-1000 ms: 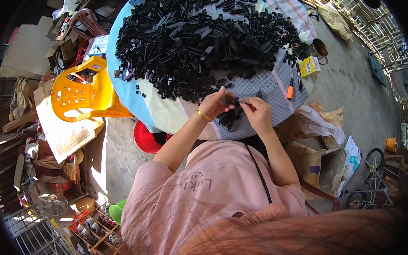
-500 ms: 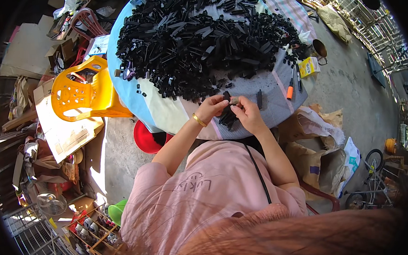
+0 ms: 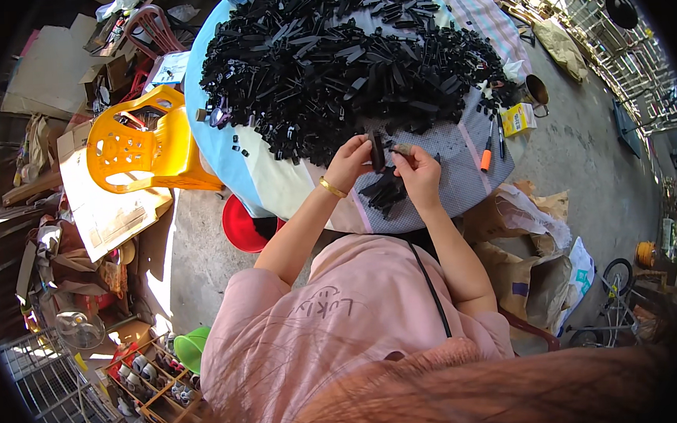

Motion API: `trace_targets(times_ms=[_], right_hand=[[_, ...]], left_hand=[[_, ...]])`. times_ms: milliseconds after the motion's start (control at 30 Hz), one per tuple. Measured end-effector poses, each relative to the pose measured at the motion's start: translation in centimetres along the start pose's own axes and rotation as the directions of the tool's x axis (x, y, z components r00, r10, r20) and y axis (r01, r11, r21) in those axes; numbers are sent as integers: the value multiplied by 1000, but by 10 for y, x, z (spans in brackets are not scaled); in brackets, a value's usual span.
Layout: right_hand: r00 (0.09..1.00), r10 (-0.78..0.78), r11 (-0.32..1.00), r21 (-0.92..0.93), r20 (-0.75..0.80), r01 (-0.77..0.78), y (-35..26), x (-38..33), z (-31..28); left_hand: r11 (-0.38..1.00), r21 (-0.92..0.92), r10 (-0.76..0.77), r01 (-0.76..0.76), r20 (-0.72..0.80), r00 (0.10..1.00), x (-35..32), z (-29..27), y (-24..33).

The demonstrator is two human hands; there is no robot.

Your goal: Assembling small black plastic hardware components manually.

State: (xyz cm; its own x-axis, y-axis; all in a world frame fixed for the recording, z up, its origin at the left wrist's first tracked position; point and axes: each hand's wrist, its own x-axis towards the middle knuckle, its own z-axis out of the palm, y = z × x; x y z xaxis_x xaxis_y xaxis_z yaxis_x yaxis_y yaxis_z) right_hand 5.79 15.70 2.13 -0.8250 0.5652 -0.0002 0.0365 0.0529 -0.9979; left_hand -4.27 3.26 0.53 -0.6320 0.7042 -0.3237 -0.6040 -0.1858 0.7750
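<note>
I saw my left hand (image 3: pixel 349 163) pinching a black plastic strip (image 3: pixel 376 149), upright at the table's (image 3: pixel 461 184) six o'clock edge; my right hand (image 3: pixel 420 174) gripped its side. A yellow box (image 3: pixel 516 119) sat at three o'clock.

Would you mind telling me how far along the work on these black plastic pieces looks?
Done: a small pile of black pieces lies by the hands at the table's near edge. In hand: the left hand holds a black piece upright and the right hand meets it. Left: the large heap covers most of the table.
</note>
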Motion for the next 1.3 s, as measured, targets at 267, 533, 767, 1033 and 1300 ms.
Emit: trace_targets(times_ms=[267, 533, 767, 1033, 1300], right_hand=[[927, -374, 870, -355, -21, 343, -26, -5, 2], [825, -547, 590, -632, 146, 503, -29, -11, 2], [816, -517, 482, -701, 257, 526, -30, -16, 0], [849, -58, 460, -741, 525, 489, -20, -30, -16], [852, -49, 523, -714, 521, 466, -16, -40, -23]], left_hand=[[998, -56, -25, 29, 82, 996, -26, 15, -8], [959, 280, 69, -48, -69, 995, -32, 29, -15], [853, 506, 205, -129, -97, 974, -34, 30, -13], [552, 810, 122, -199, 157, 980, -36, 18, -17], [754, 657, -152, -4, 181, 972, -43, 19, -22]])
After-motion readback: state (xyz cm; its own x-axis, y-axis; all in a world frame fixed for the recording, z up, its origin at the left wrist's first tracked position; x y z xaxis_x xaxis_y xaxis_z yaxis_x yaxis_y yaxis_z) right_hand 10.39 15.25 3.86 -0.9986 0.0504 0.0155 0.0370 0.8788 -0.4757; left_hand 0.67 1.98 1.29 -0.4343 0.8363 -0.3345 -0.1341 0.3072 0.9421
